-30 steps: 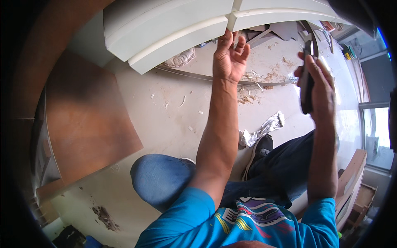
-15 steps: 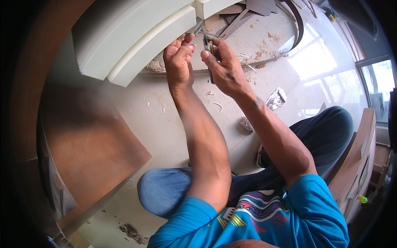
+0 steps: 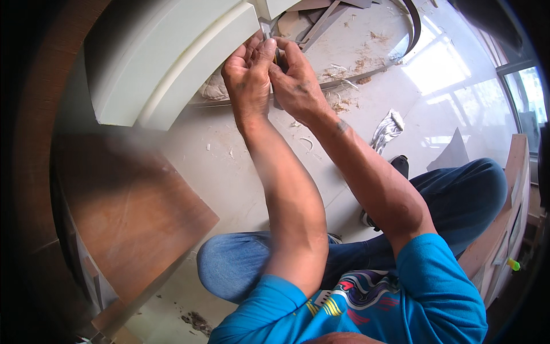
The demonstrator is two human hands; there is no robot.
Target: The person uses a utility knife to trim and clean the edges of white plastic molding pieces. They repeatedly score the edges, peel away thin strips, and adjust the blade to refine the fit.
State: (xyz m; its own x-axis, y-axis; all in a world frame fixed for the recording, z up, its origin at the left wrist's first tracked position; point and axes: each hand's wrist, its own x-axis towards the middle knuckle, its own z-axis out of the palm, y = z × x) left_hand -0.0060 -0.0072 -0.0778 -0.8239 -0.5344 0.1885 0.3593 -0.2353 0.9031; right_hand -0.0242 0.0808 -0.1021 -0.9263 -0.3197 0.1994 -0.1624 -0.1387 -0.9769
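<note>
At the end of a curved pale-green panel (image 3: 189, 71) my two hands meet. My left hand (image 3: 249, 80) is closed, its thumb and fingers pinched beside the panel's edge at a narrow gap; what it pinches is hidden. My right hand (image 3: 298, 83) is wrapped round a utility knife (image 3: 277, 58) with a dark and yellow handle, mostly covered by the fingers. The right fingertips touch or nearly touch the left thumb. The blade is hard to see between the hands.
Brown board (image 3: 143, 212) lies at left. Offcuts (image 3: 318, 26) and a curved strip (image 3: 413, 34) lie beyond my hands. Shavings litter the pale floor, with a crumpled white cloth (image 3: 388, 131) at right. Wooden planks (image 3: 510, 200) stand by my right knee.
My right hand has moved left with the knife, closing the space to my left hand. The view has shifted slightly.
</note>
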